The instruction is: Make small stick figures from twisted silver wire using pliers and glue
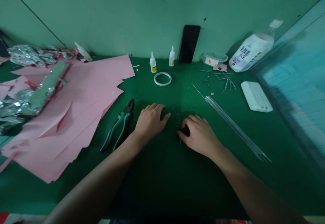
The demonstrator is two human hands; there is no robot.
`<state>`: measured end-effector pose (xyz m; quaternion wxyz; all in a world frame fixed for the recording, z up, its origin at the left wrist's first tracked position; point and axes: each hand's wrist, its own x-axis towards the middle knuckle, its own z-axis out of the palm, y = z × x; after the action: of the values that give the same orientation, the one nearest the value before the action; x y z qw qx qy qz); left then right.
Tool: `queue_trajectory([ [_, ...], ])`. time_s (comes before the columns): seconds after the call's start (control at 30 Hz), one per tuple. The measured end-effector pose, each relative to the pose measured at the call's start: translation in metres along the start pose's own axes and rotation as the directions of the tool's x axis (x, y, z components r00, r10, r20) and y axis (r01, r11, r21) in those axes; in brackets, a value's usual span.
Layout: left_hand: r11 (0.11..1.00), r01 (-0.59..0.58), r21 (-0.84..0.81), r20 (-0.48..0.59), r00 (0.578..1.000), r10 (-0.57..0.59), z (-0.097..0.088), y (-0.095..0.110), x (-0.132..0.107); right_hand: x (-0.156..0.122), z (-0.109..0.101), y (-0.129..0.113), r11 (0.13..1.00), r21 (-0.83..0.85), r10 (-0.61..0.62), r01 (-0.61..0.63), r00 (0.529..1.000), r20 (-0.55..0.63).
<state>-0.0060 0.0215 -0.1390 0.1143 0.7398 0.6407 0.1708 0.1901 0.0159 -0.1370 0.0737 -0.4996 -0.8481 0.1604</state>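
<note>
Between my two hands runs a thin twisted wire with short branching ends. My left hand pinches one end of it, fingers curled and thumb towards the middle. The other end is held by my right hand, its fingers closed round with the thumb below. My fingers hide part of the wire. Just left of my left hand lie pliers with green and black handles, jaws pointing away from me. To the right of my right hand rests a bundle of straight silvery wires. Farther back are twisted branching wire pieces.
Pink paper sheets cover the left of the green table, with silver foil on them. At the back are glue bottles, a tape ring, a phone, a plastic box, a bottle and a white power bank.
</note>
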Motion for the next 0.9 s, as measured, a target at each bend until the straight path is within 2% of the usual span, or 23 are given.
queue_trajectory([
  [0.13, 0.995, -0.093, -0.043, 0.03, 0.995, 0.094, -0.003, 0.0, -0.002, 0.0, -0.001, 0.0, 0.988, 0.142, 0.064, -0.06, 0.998, -0.019],
  [0.23, 0.964, -0.262, -0.051, 0.043, 0.964, 0.264, -0.005, -0.001, -0.001, 0.001, -0.003, 0.003, 0.914, 0.39, 0.117, -0.109, 0.993, 0.003],
  [0.33, 0.913, -0.398, -0.085, 0.015, 0.916, 0.401, -0.007, -0.002, 0.001, 0.002, -0.003, 0.007, 0.721, 0.682, 0.143, -0.123, 0.989, 0.027],
  [0.47, 0.909, -0.387, -0.152, -0.078, 0.922, 0.38, -0.01, -0.002, 0.002, 0.006, -0.001, 0.011, 0.325, 0.94, 0.183, -0.106, 0.982, 0.047],
  [0.53, 0.888, -0.393, -0.236, -0.086, 0.919, 0.384, -0.012, -0.002, 0.002, 0.007, 0.0, 0.011, 0.216, 0.974, 0.2, -0.072, 0.979, 0.028],
  [0.6, 0.867, -0.371, -0.332, -0.05, 0.925, 0.377, -0.014, -0.002, 0.002, 0.007, -0.001, 0.011, 0.213, 0.976, 0.222, -0.042, 0.975, -0.007],
  [0.67, 0.864, -0.305, -0.4, 0.0, 0.943, 0.333, -0.016, -0.002, 0.002, 0.007, -0.003, 0.01, 0.256, 0.967, 0.235, -0.018, 0.971, -0.044],
  [0.8, 0.829, -0.19, -0.526, 0.107, 0.952, 0.286, -0.02, -0.003, 0.002, 0.005, -0.004, 0.01, 0.324, 0.944, 0.181, 0.064, 0.975, -0.128],
  [0.9, 0.803, -0.136, -0.58, 0.188, 0.937, 0.294, -0.026, -0.004, 0.003, 0.003, -0.002, 0.015, 0.439, 0.886, 0.103, 0.152, 0.971, -0.218],
])
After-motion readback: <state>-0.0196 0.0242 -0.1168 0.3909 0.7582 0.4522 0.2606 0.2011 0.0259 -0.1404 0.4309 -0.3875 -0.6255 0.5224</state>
